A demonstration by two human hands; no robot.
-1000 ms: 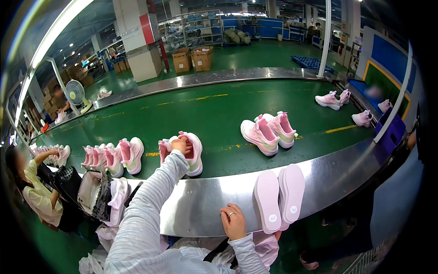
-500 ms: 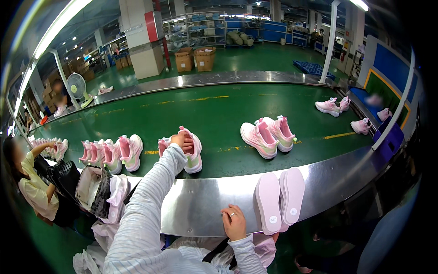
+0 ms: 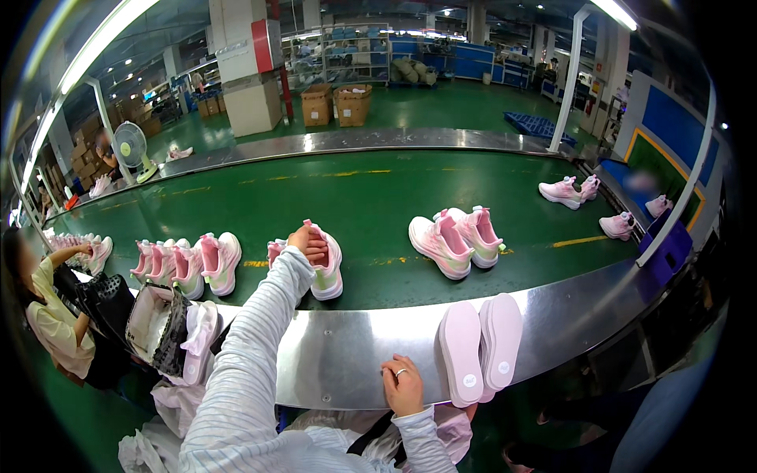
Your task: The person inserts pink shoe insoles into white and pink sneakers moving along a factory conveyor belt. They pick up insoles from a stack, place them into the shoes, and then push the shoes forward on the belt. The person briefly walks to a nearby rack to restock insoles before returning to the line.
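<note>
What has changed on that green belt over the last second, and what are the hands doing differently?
The pink shoes under the left hand drifted slightly left along the green belt, as did the pair to its right. The left hand stayed on its shoes; the right hand stayed on the metal ledge beside the pale soles.

Shoe pair [image 3: 315, 264] on belt [image 3: 378, 197]; soles [image 3: 481, 347] right, on steel ledge [image 3: 339, 355].

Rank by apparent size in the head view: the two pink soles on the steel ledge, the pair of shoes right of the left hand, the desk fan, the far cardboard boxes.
1. Pink soles
2. Shoe pair
3. Cardboard boxes and desk fan: both look small but stand far off, so true order is unsure.
</note>
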